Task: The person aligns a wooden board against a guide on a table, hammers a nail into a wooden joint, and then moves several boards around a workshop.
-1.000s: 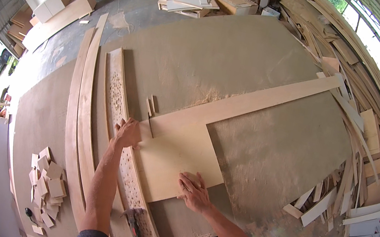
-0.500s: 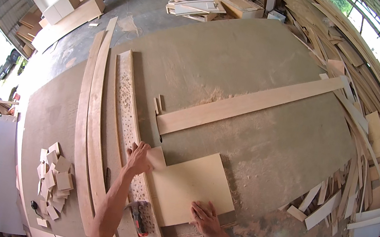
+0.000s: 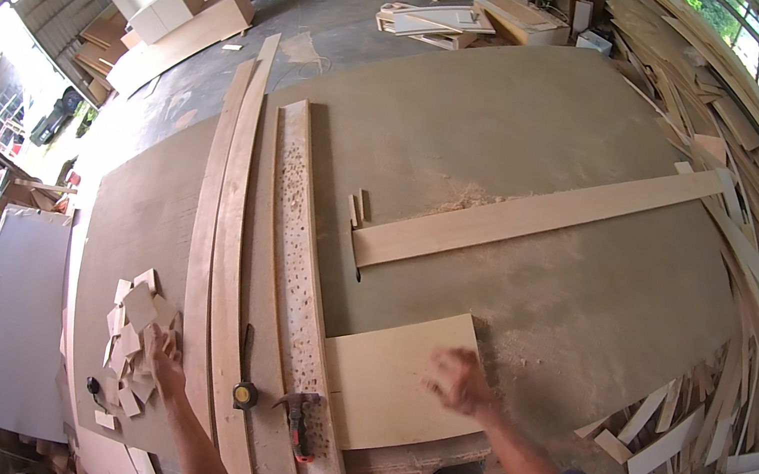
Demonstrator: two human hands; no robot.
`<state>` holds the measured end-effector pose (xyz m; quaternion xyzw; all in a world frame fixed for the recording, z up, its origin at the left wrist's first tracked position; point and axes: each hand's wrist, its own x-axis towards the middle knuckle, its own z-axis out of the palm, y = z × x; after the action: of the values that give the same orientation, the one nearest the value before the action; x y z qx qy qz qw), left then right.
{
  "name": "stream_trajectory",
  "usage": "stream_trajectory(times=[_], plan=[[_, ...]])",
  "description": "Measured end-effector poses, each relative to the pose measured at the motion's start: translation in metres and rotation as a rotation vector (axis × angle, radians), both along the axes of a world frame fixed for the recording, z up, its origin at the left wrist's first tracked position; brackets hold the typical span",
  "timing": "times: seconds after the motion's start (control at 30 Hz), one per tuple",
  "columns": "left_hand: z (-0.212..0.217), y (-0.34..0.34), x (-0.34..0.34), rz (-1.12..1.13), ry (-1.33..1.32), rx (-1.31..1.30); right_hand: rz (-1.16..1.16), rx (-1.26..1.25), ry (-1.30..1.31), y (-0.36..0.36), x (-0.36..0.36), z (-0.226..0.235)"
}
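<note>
My left hand (image 3: 163,356) is at the right side of a heap of small square wood pieces (image 3: 119,364). Its fingers reach over the heap beside a tilted wood piece (image 3: 141,305); whether they grip one cannot be made out. Above the pale rectangular board (image 3: 383,390) my right hand (image 3: 459,381) is raised and smeared by motion. A claw hammer (image 3: 299,426) with a red and dark handle lies on the long speckled strip (image 3: 295,253). Left of it, a round yellow and black tape measure (image 3: 245,396) rests on a long plank.
Long planks (image 3: 232,211) run away from me at left. Another plank (image 3: 535,219) crosses the large brown sheet (image 3: 465,100), with thin sticks by its left end. Timber stacks (image 3: 718,104) and offcuts (image 3: 672,421) line the right. A small black object (image 3: 92,384) lies beside the heap.
My left hand has moved left from a small wood piece at the board's corner to the heap. That piece has left the corner. My right hand has lifted off the board. The view has shifted.
</note>
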<state>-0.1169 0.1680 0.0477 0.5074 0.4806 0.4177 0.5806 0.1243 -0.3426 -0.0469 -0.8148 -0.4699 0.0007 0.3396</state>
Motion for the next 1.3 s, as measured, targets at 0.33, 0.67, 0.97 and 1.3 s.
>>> stream_trajectory(times=[0.33,0.67,0.97,1.3], plan=[[-0.077,-0.089,-0.081,-0.219,0.379,-0.142,-0.448,-0.573,-0.145,0.090,0.261,0.013],[-0.048,-0.133,-0.102,-0.055,0.367,0.092,-0.157,-0.936,-0.281,0.004,0.258,0.046],[-0.047,-0.171,-0.021,-0.486,0.385,0.180,-0.054,-0.797,-0.228,0.003,0.197,0.039],[-0.036,-0.223,0.051,-0.953,0.718,0.702,0.009,-0.798,-0.053,0.036,0.185,0.018]])
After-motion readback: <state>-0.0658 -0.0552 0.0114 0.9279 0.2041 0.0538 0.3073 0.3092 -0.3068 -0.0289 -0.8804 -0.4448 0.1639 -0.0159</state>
